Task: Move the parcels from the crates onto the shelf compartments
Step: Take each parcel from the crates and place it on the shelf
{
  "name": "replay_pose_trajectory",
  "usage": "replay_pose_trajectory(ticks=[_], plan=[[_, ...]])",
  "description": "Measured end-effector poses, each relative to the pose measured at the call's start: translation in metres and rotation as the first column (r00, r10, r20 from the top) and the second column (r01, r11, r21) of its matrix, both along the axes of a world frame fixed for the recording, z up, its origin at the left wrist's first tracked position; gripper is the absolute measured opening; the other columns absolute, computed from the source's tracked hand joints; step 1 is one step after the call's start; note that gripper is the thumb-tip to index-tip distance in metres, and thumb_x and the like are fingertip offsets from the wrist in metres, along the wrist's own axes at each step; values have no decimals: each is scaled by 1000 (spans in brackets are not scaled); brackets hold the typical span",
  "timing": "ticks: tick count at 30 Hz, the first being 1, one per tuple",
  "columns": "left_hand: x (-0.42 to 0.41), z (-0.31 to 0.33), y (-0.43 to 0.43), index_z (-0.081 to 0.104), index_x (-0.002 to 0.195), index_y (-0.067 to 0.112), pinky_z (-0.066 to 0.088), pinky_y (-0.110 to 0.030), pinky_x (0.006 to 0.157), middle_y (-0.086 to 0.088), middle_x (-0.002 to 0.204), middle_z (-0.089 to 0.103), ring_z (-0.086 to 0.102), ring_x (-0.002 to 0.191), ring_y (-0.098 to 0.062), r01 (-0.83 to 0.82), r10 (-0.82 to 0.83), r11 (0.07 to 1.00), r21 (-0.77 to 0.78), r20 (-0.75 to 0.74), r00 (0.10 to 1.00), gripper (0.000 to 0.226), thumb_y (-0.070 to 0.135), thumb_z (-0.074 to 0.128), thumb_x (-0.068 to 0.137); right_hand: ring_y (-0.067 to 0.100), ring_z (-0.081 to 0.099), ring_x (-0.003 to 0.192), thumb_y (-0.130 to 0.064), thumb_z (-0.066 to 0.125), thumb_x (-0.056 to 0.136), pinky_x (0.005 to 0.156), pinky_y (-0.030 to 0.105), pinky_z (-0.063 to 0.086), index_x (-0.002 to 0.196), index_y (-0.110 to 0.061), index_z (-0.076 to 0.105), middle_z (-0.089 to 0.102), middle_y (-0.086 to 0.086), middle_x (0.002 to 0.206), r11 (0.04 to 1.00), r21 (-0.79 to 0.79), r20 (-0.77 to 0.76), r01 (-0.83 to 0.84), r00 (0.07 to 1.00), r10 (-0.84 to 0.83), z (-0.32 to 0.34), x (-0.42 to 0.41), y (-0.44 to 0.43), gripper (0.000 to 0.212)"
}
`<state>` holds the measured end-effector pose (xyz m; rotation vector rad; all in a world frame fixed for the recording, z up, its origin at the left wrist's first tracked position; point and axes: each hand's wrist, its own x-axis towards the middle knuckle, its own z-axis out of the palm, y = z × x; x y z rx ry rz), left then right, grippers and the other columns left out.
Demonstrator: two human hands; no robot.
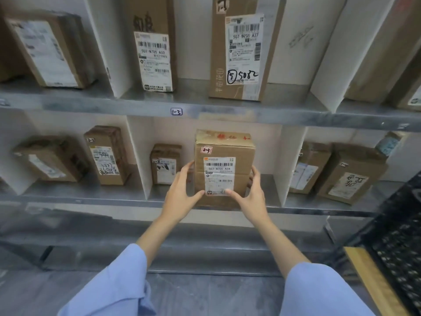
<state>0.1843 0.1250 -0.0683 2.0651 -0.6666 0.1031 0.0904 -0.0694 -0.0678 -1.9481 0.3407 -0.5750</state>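
Note:
A brown cardboard parcel with a white shipping label and a small "2-3" tag stands upright at the front edge of the lower shelf's middle compartment. My left hand holds its left side, thumb on the front face. My right hand holds its right side, thumb on the label's lower corner. A smaller parcel stands behind and to the left in the same compartment.
White dividers split the grey metal shelves into compartments, each with upright parcels. The upper shelf is tagged "1-3" and carries two tall parcels. A black plastic crate sits at the lower right.

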Motion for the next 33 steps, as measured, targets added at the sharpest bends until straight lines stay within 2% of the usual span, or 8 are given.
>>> replay_pose_trajectory(ticks=[9, 11, 13, 17, 22, 25, 28, 33], plan=[[54, -29, -33, 25, 149, 37, 43, -39, 105, 9, 151, 39, 43, 134, -12, -44, 52, 990, 136, -51, 997, 78, 37, 70, 86, -13, 42, 119, -32, 84, 76, 104, 29, 38, 146, -51, 17, 37, -40, 133, 1000, 14, -54, 25, 998, -24, -50, 62, -52, 99], [64, -34, -38, 29, 150, 31, 40, -41, 106, 3, 151, 40, 42, 135, -18, -88, 95, 969, 231, -22, 995, 71, 43, 63, 90, -7, 42, 122, -32, 84, 76, 104, 28, 37, 141, -60, 14, 34, -49, 127, 1000, 17, -58, 13, 998, -12, -60, 76, -62, 99], [72, -40, -42, 33, 150, 28, 39, -43, 104, -1, 149, 43, 41, 133, -24, -141, 128, 914, 381, 60, 990, 70, 59, 47, 89, -14, 43, 117, -30, 83, 78, 102, 24, 37, 138, -63, 12, 35, -50, 124, 1000, 27, -63, 1, 998, 1, -71, 90, -71, 99], [85, -57, -50, 35, 150, 29, 35, -43, 104, 1, 153, 40, 40, 135, -29, -211, 126, 795, 569, 186, 974, 78, 68, 22, 84, -27, 44, 110, -27, 81, 80, 90, 8, 37, 141, -58, 15, 41, -41, 127, 996, 87, -57, -29, 998, 34, -93, 113, -83, 95], [89, -64, -57, 33, 152, 30, 29, -42, 107, 1, 157, 35, 36, 138, -28, -238, 136, 748, 619, 207, 969, 77, 67, 19, 85, 1, 45, 132, -20, 81, 81, 104, 27, 41, 141, -57, 20, 43, -11, 147, 986, 164, -32, -21, 999, 27, -112, 130, -94, 93], [87, -66, -58, 35, 151, 29, 30, -42, 106, 0, 156, 36, 36, 138, -28, -230, 131, 753, 617, 202, 971, 75, 65, 22, 87, -3, 44, 131, -17, 80, 81, 103, 24, 40, 143, -51, 20, 42, -12, 147, 981, 194, -42, -32, 998, 41, -119, 133, -95, 93], [84, -67, -56, 33, 152, 28, 29, -42, 108, 0, 156, 36, 35, 139, -28, -222, 125, 742, 633, 196, 973, 75, 65, 22, 87, -7, 47, 127, -10, 81, 79, 105, 28, 43, 149, -33, 21, 44, -4, 147, 970, 240, -49, -37, 998, 50, -128, 135, -97, 94], [73, -62, -47, 27, 153, 30, 25, -41, 111, 2, 158, 32, 29, 142, -27, -205, 105, 724, 658, 189, 976, 75, 65, 20, 88, 6, 49, 127, -22, 84, 77, 102, 35, 46, 149, -36, 18, 44, -8, 146, 983, 181, -134, -24, 990, 49, -121, 126, -99, 98]])
